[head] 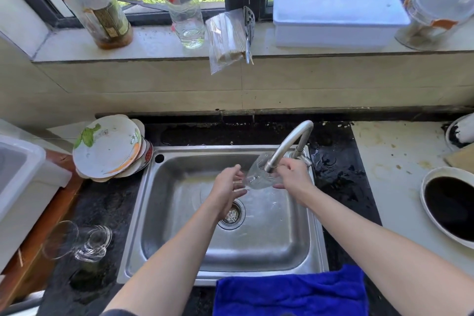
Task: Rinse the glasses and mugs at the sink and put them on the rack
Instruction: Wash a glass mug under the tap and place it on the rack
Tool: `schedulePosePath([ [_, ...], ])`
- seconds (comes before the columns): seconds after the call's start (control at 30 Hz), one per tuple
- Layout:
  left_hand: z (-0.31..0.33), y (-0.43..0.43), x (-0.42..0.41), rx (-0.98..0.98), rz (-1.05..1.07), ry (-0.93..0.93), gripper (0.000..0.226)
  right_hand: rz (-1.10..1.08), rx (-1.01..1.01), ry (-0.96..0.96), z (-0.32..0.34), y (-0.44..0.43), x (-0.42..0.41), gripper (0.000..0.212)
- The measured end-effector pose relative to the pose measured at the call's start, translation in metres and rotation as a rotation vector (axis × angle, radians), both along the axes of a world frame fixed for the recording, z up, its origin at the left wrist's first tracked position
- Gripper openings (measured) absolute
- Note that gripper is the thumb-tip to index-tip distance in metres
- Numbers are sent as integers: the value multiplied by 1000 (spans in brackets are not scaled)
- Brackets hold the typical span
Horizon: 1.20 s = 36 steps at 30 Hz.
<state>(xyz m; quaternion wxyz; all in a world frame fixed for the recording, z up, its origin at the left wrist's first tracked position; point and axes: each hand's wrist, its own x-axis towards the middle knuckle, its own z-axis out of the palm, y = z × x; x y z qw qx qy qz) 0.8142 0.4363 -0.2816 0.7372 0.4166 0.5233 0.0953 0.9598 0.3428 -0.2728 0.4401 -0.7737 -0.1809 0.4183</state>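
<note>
The right hand [292,174] has its fingers [287,165] curled around a clear glass [257,176], holding it tilted under the spout of the faucet [289,145] above the steel sink [179,251]. The left hand [227,188] is beside the glass with fingers spread loose, their tips at its base; whether they touch it I cannot tell. On the dark speckled tabletop [102,202] left of the sink stand two more glasses [79,242], with stacked plates [109,147] leaning behind them. A blue cloth [289,292] drapes over the sink's near edge. To the right lies a pale, stained worktop with a dark-filled bowl [448,206]. Above, a tiled windowsill [159,46] carries a red-capped jar [95,7], a plastic bottle [182,2] and a white box [338,18] before a window onto greenery.
</note>
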Motion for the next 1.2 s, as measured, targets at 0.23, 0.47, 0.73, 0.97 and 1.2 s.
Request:
schedulePosePath([
  [0.23, -15, 7, 15, -290, -3, -1, 35, 196, 49, -124, 7, -3, -12, 22],
  [0.47, -20, 10, 30, -247, 104, -34, 41, 720, 200, -1052, 16, -42, -3, 36],
  [0.73, -28, 20, 41, -224, 11, -15, 27, 979, -4, -866, 8, -35, -4, 64],
  [0.97, -29, 24, 47, -210, -86, 15, 25, 983, -112, -959, 5, -19, -9, 54],
  [1.2, -25, 23, 43, -290, -245, 18, 28, 972, -28, -992, -2, -22, 0, 41],
])
